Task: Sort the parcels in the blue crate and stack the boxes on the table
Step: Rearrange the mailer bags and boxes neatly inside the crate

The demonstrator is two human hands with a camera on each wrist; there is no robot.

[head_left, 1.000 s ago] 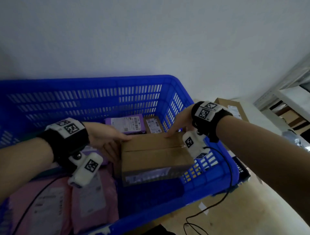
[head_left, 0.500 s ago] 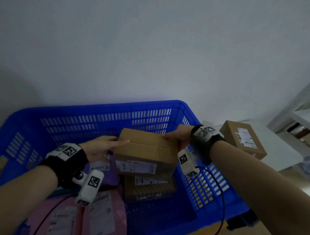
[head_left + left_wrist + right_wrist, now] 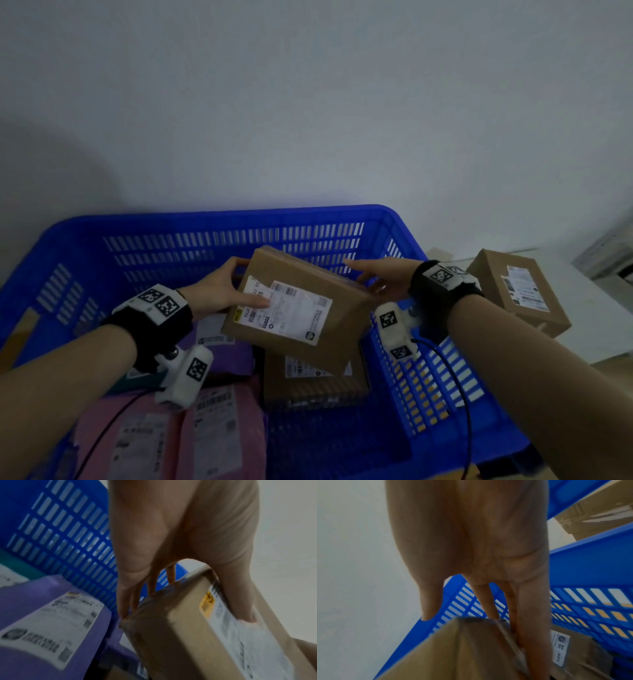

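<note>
I hold the tilted box (image 3: 291, 308) between my left hand (image 3: 219, 291) and right hand (image 3: 383, 281), long axis running hand to hand, above the blue crate (image 3: 205, 236); the box on the table (image 3: 513, 291) lies just beyond my right hand.

Both forearms outstretched, left hand (image 3: 222, 291) and right hand (image 3: 383, 277) clamped inward (thumbs uppermost).

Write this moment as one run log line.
left hand: grips cardboard box | right hand: holds box | box: tilted above blue crate
</note>
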